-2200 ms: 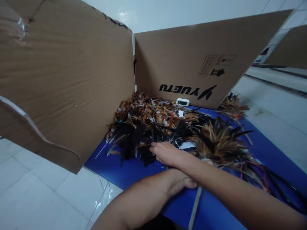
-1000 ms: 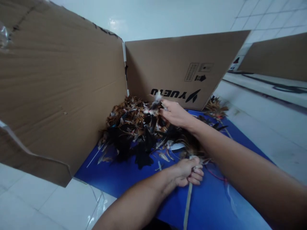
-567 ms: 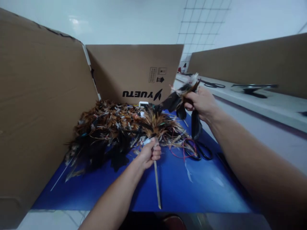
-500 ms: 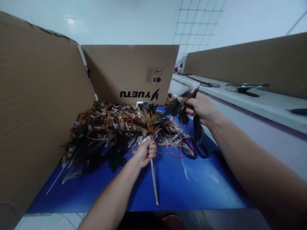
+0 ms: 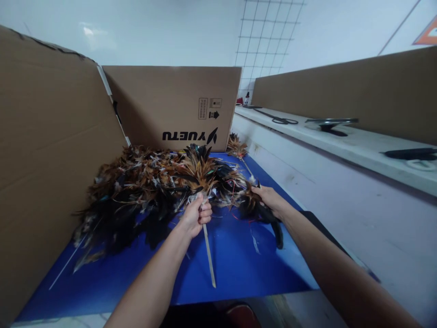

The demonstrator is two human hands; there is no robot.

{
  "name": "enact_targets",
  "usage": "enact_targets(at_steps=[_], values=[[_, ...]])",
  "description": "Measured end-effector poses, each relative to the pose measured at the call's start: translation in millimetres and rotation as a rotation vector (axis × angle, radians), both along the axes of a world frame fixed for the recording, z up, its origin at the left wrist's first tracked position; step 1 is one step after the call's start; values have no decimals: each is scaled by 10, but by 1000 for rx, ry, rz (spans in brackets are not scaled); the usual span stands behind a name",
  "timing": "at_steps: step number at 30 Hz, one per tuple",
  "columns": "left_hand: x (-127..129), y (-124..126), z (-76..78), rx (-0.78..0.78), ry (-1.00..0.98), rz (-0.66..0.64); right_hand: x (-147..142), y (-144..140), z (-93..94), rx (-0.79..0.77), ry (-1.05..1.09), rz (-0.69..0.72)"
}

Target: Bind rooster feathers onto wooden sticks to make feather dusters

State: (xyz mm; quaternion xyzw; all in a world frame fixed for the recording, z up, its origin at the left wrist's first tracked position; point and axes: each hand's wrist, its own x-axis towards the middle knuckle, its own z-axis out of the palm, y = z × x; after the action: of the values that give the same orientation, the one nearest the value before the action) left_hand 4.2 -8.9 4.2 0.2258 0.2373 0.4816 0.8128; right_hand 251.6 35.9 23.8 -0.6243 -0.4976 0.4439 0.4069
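Note:
My left hand [image 5: 197, 215] is closed round the stick of a feather duster [image 5: 200, 172]. Its brown and black feathers fan out above my fist, and the pale bare stick [image 5: 209, 255] slants down toward me. To the right, my right hand [image 5: 268, 200] pinches a bunch of dark feathers [image 5: 252, 204] low over the blue table, some long black ones hanging below. Behind and left of my left hand lies a big heap of loose brown and black feathers [image 5: 136, 182].
Cardboard walls [image 5: 170, 100] stand behind and at the left of the blue table [image 5: 239, 269]. Another feather duster [image 5: 238, 146] lies at the far right corner. A white ledge [image 5: 290, 132] on the right carries scissors [image 5: 280, 120] and a black-handled tool [image 5: 409, 154].
My right hand has come down and slightly left with its feathers, from raised above the table to low over it. My left hand keeps its grip on the duster. The camera view has shifted rightward.

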Motion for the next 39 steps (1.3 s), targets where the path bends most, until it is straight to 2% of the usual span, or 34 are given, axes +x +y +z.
enact_targets(at_steps=[5,11,15,21,23,25,29,31,34,39], values=[[-13,0,22,-8,-6,11,5,46,-42,-33,41,-2],[-8,-13,41,-14,-8,13,-13,73,-48,15,3,57],[-9,-12,43,1,-11,9,-8,136,-48,74,-123,57],[-12,-11,42,7,-4,28,10,99,51,280,-416,-76],[-10,-14,39,11,-2,26,-28,20,68,395,-534,-27],[-8,-18,40,20,-4,20,-89,-49,51,481,-696,86],[-11,-25,48,24,-10,15,-185,-65,-35,453,-927,273],[-15,-24,46,20,-11,27,-182,-32,-57,427,-942,303],[-21,-17,35,26,-23,23,-128,0,-31,409,-918,266],[-14,-14,31,37,-30,11,-118,-67,113,346,-631,247]])
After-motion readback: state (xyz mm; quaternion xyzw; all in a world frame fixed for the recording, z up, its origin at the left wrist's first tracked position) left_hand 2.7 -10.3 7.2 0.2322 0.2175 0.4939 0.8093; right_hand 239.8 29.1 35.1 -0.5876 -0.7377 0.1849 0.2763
